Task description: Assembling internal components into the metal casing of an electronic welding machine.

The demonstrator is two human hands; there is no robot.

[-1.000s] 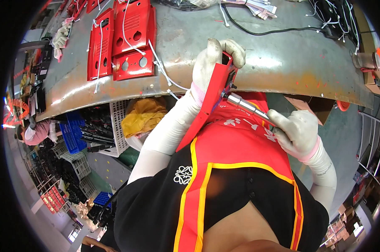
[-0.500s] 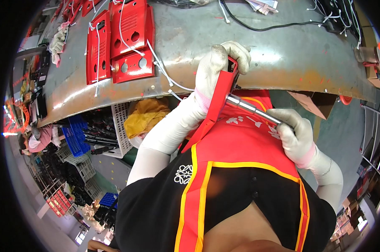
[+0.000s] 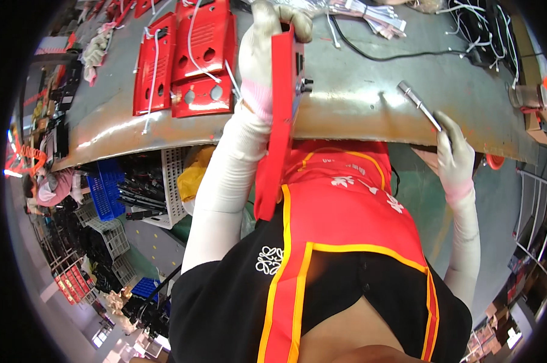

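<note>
My left hand [image 3: 256, 57], in a white glove, is closed around the upper end of a long red metal panel [image 3: 281, 115]. The panel stands nearly edge-on, and black parts and a short stub stick out from its right face. Off to the right, my gloved right hand [image 3: 457, 157] grips a chrome socket wrench [image 3: 417, 103] by its lower end. Its socket end points up and left over the worktable [image 3: 346, 109], apart from the panel.
More red panels [image 3: 204, 60] with white cables lie on the table at left. A black cable [image 3: 394, 57] and white cable bundles [image 3: 370, 15] lie toward the back. Below the left edge are a blue crate [image 3: 106, 192] and a yellow cloth [image 3: 195, 175]. Another person in pink [image 3: 54, 187] is at far left.
My left hand has raised the panel up and left, turning it more upright. My right hand has drawn the socket wrench away from it, to the right and upward.
</note>
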